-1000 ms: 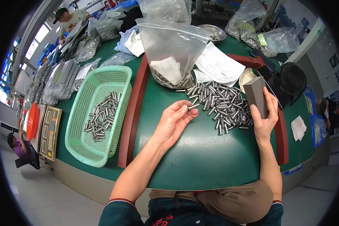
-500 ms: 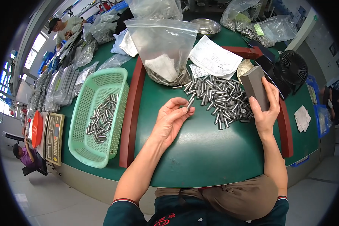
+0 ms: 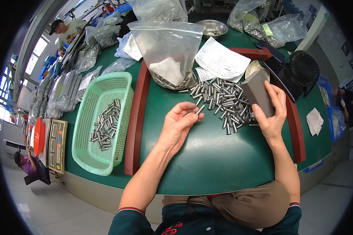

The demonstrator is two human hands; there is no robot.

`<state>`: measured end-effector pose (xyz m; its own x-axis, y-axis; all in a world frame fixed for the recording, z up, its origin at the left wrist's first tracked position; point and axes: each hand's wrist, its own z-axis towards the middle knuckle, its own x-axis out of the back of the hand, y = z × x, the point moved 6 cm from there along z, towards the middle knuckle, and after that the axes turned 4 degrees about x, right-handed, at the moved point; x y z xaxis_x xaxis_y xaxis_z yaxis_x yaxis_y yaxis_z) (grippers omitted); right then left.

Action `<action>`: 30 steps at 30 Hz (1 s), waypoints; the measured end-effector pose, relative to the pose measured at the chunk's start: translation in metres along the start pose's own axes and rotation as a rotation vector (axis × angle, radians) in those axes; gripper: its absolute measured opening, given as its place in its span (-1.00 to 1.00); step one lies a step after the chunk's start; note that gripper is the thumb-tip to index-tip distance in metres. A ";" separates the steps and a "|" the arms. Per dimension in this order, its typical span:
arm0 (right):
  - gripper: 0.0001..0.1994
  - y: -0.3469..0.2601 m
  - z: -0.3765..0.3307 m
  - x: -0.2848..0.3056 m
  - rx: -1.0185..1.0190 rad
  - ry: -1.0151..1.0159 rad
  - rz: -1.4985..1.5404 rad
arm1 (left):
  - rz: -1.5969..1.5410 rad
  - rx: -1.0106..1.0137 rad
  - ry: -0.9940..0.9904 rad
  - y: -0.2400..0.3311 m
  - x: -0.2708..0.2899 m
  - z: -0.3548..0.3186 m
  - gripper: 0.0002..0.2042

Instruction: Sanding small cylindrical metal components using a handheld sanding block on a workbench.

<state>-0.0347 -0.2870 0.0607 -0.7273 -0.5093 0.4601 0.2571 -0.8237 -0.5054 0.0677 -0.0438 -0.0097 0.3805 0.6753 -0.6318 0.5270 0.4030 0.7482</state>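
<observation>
Left hand (image 3: 179, 127) has drawn back from the heap of metal pins (image 3: 222, 102) toward frame centre, its grip now pinching one small metal pin (image 3: 200, 109) at the fingertips, just above the green tabletop (image 3: 211, 164). Right hand (image 3: 271, 113), at centre right, grip clenched around an upright grey block (image 3: 257, 92), beside the heap. Green basket (image 3: 102, 121) with more pins sits at left.

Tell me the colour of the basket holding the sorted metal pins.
Pale mint green, a perforated plastic basket, seen in the head view left of the left hand.
</observation>
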 end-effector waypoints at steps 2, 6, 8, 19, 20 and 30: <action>-0.33 -0.012 0.000 -0.007 0.108 -0.091 -0.027 | 0.023 0.001 -0.005 0.000 0.000 0.000 -0.74; -0.30 -0.043 -0.001 -0.018 0.268 -0.244 -0.012 | 0.117 -0.010 0.041 0.003 -0.004 -0.002 -0.80; -0.30 -0.046 -0.004 -0.020 0.286 -0.291 -0.015 | 0.308 -0.097 0.092 0.009 -0.006 -0.004 -0.84; -0.32 -0.068 -0.011 -0.029 0.399 -0.418 0.124 | 0.543 -0.209 0.133 0.018 -0.021 -0.015 -0.83; -0.33 -0.073 -0.015 -0.033 0.427 -0.438 0.142 | 0.555 -0.221 0.128 0.018 -0.022 -0.016 -0.82; -0.30 -0.066 -0.007 -0.031 0.346 -0.389 0.068 | 0.460 -0.184 0.081 0.021 -0.018 -0.017 -0.78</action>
<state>-0.0337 -0.2155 0.0744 -0.4284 -0.5648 0.7054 0.5383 -0.7865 -0.3028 0.0591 -0.0376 0.0209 0.4778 0.8515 -0.2159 0.1729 0.1498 0.9735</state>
